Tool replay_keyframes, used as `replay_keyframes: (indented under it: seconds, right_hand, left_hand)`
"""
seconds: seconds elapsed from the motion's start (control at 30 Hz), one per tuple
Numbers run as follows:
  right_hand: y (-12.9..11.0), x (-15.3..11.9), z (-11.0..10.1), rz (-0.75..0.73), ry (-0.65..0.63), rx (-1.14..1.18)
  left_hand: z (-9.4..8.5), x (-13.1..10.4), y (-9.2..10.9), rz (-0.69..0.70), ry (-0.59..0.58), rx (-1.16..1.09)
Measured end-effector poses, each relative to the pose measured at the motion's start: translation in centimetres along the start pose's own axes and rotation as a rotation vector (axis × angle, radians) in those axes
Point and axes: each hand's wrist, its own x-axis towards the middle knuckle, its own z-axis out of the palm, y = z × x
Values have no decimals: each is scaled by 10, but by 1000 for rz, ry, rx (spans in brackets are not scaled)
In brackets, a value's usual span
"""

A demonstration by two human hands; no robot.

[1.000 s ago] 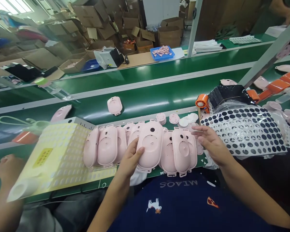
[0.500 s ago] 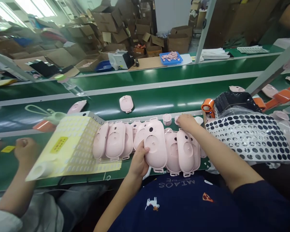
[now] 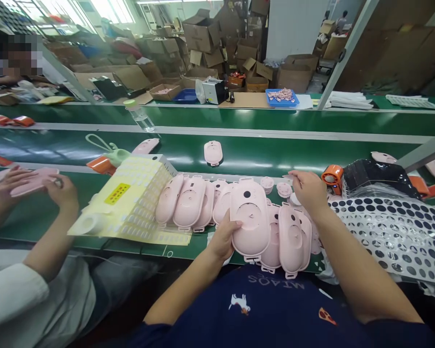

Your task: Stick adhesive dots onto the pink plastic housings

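My left hand grips a pale pink oval plastic cover by its lower left edge, thumb on its face. The cover is tilted up toward me and has a black dot above a round recess. My right hand is closed in a pinch on a thin pink disc, seen nearly edge-on. Just below that disc are short stacks of round pink discs. More pink covers lean in a row on both sides: one group to the left, another to the right.
Yellow sticker sheets with a tape roll lie left. A sheet of black dot stickers and an orange fan are right. On the green belt lie a pink cover and a bottle. A co-worker's hands hold a pink part.
My right hand has lifted off a disc stack with a disc in its fingers. My left hand still holds the cover. The view has swung left, and the co-worker's hands now hold a pink part.
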Motion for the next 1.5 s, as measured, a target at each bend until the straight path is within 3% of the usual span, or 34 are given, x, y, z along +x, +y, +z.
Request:
replay_keyframes:
  seconds: [0.07, 0.13, 0.17, 0.23, 0.37, 0.53, 0.67, 0.97, 1.17, 1.37, 1.5]
  right_hand:
    - [-14, -23, -19, -184, 229, 129]
    - [-33, -51, -34, -475, 432, 239]
    - [-42, -64, -39, -554, 464, 232]
    - [-57, -85, -45, -607, 410, 191]
    - [-63, -99, -41, -579, 189, 218]
    - [-46, -84, -35, -601, 97, 317]
    - [-46, -79, -35, -575, 126, 373]
    - [-52, -102, -8, -425, 392, 506]
    - [-48, -106, -15, -449, 292, 565]
    - [-51, -102, -26, -453, 268, 403]
    - [-48, -100, -25, -441, 220, 521]
  left_hand:
    - [1, 0, -2, -2, -35, 23]
    - [2, 0, -5, 20, -53, 59]
    - [2, 1, -6, 36, -60, 80]
    - [4, 1, -8, 63, -96, 129]
    - [7, 2, -10, 88, -180, 195]
    - [8, -2, -10, 51, -207, 234]
    - [9, -5, -7, 14, -254, 228]
    - [11, -5, -7, 64, -257, 284]
    - [11, -4, -5, 122, -273, 407]
    - [16, -7, 0, 128, -289, 489]
    - [16, -9, 2, 166, -241, 552]
